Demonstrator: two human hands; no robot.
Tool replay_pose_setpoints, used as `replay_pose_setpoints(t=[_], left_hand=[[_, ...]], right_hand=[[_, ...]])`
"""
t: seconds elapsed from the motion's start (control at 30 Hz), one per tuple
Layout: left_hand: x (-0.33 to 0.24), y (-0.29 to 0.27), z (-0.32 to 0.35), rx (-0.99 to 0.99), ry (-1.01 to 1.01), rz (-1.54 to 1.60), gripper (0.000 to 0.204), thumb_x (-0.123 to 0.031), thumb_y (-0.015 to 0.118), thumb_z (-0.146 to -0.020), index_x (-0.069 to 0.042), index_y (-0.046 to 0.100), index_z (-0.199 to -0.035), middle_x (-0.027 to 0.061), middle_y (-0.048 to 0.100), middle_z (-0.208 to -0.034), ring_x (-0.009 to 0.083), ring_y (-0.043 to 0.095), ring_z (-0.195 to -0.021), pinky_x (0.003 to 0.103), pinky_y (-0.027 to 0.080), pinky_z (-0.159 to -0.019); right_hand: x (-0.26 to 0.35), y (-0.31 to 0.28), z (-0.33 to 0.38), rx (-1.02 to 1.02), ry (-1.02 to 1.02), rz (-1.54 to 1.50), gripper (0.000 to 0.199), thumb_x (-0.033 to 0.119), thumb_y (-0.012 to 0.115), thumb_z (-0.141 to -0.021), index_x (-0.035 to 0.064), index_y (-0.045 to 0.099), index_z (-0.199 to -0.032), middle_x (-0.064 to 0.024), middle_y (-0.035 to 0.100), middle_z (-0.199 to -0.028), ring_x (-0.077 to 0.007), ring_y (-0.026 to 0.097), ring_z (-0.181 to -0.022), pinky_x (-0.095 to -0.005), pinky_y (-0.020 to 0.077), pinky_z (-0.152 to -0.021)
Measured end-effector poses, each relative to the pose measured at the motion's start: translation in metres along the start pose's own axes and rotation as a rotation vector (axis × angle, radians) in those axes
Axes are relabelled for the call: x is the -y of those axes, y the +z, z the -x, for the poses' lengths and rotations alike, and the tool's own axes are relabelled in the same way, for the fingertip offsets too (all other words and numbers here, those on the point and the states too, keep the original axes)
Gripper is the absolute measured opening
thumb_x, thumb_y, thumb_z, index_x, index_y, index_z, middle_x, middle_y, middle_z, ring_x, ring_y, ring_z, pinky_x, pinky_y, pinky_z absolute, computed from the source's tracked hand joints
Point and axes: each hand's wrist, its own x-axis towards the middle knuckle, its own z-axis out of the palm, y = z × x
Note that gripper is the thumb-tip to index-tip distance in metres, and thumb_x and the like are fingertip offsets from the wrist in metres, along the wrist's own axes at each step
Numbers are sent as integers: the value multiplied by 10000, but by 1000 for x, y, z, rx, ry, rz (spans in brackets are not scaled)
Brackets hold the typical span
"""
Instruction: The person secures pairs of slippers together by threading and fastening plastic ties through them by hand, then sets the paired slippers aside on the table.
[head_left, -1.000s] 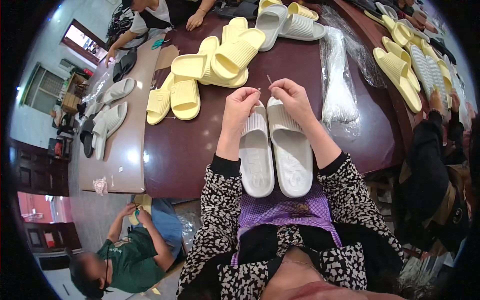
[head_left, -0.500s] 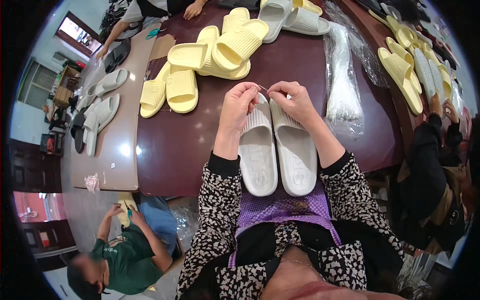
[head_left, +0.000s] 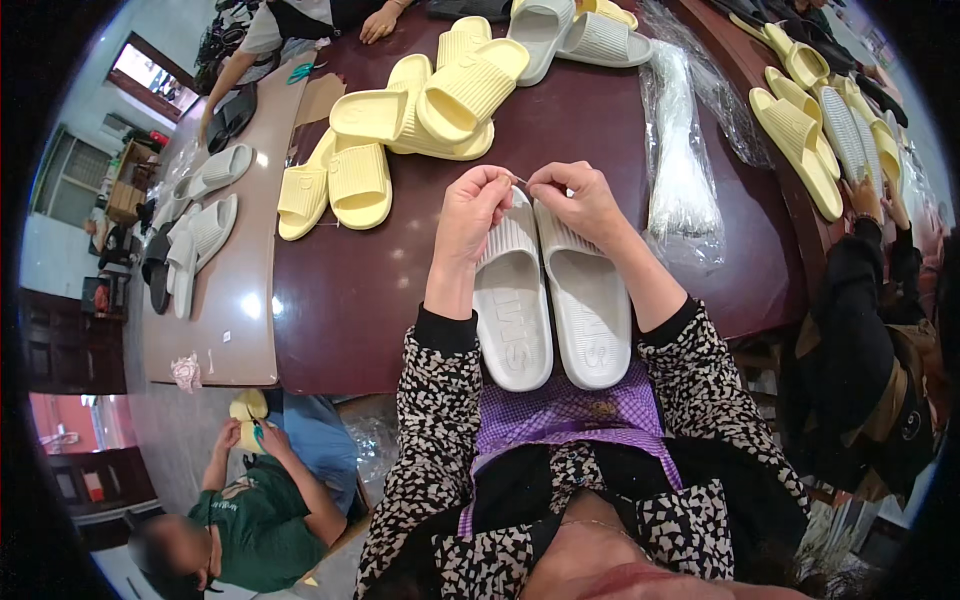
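A pair of light grey slide sandals lies side by side at the table's front edge, soles down, toes pointing away from me: the left slide (head_left: 514,325) and the right slide (head_left: 592,325). Over their toe ends, my left hand (head_left: 468,215) is closed in a pinch. My right hand (head_left: 582,205) pinches too, close beside it. Between the fingertips runs a thin pale plastic strand (head_left: 519,181), gripped at both ends. The hands partly cover the ribbed straps, and whether the strand passes through the slides is hidden.
Yellow slides (head_left: 400,125) are heaped ahead to the left; grey slides (head_left: 580,40) sit farther back. A clear bag of white strands (head_left: 685,180) lies to the right. Co-workers sit left and right, one in a green shirt (head_left: 265,525); another person's hand (head_left: 382,22) rests at the far edge.
My hands keep their pinch and have barely shifted. At the lower left, the person in green has changed how they hold a yellow slide. The whole view has moved slightly.
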Motion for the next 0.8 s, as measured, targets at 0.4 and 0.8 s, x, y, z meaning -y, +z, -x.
replay_pose_setpoints(t=[0.4,0.8], left_hand=[[4,4,2,-45,-27,-106,44,-74,572,-857,-36,595,-853,-38,494,-619,36,414,-512,170,301,-457],[3,8,-2,4,-12,-43,40,-49,582,-832,-42,621,-824,-52,521,-623,9,402,-500,153,280,-449]], right_hand=[[-7,-1,6,-87,-119,64,42,63,607,-730,50,643,-713,-99,621,-635,-237,613,-583,-325,460,-589],[-4,-3,3,-68,-183,52,42,28,567,-708,3,594,-686,-143,594,-615,-280,597,-558,-354,470,-555]])
